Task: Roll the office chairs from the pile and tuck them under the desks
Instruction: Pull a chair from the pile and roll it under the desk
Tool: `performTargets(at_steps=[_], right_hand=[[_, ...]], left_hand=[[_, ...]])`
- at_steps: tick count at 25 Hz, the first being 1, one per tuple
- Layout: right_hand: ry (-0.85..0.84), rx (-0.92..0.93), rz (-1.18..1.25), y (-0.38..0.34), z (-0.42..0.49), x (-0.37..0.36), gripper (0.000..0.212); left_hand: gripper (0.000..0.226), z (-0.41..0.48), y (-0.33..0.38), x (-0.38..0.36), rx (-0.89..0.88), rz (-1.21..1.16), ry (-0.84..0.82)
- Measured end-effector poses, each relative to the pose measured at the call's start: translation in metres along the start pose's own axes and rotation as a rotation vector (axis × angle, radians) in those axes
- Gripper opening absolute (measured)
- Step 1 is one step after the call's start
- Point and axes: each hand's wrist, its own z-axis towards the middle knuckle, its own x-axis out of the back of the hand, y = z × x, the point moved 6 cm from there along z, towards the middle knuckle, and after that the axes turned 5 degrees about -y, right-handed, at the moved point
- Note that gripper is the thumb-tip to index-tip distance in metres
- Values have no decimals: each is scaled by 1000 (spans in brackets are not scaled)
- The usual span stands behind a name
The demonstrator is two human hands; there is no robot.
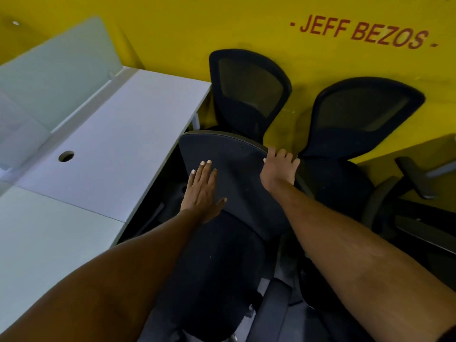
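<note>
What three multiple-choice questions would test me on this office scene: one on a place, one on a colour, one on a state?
1. In this view, the white desk lies on which side of the nearest office chair? A) left B) right C) stacked on top
2. The wall is: A) blue B) yellow C) grey
3. The left hand is: A) in a fist B) flat on the chair's backrest C) holding a cable

Answers: A, the desk's edge runs along the chair's left; B, yellow paint carries red lettering; B, straight fingers lie on the backrest, while the right hand grips its top edge.
</note>
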Motion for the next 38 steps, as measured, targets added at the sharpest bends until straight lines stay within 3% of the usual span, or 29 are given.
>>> performTargets(at_steps=[5,11,17,20,22,25,27,29,32,35,38], right_hand=[[-140,-75,94,25,-31,4,43],[-206,-226,124,61,-86,11,48],[-176,-412,282,100,-218,2,52],[-286,-427,342,106,-287,9,51],[-345,-358,348,112,-325,17,45],[-208,-192,360,128,-370,29,46],[-116,-58,305,138,-388,28,32],[-127,134,275,136,-395,20,24],[-134,341,151,122,-399,7,58],[-59,414,33,95,-404,0,75],[-44,548,-39,67,-416,-19,65]], left_hand=[[93,-35,34,0,-79,-30,4],[94,-114,17,-23,-62,-11,-22],[91,-203,50,-32,-137,-74,-64],[85,-242,84,-32,-174,-141,-45],[76,-256,105,-25,-187,-250,-24],[72,-270,135,-19,-156,-428,-27],[79,-276,154,-21,-151,-512,-126],[91,-290,164,-28,-190,-477,-269],[96,-311,148,-28,-127,-233,-436],[79,-333,128,-24,54,-154,-342],[52,-361,130,-23,140,-117,-162]])
